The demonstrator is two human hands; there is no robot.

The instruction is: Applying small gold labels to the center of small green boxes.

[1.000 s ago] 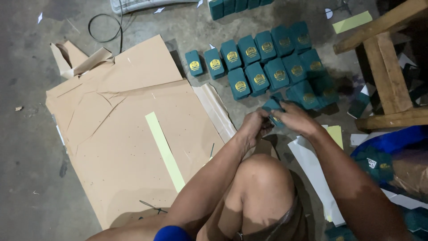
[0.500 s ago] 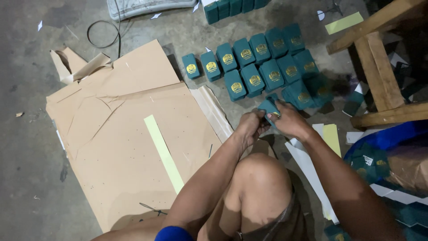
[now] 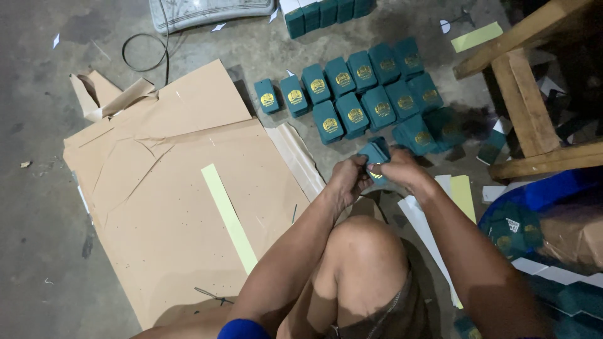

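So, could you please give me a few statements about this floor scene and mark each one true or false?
1. Both hands, left and right, hold one teal box. True.
2. The boxes on the floor are red. False: they are teal with gold emblems.
3. A pale green strip lies on the cardboard. True.
4. The wooden frame stands to the left of the cardboard. False: it is on the right, past the boxes.
5. A black cable loops on the concrete above the cardboard. True.
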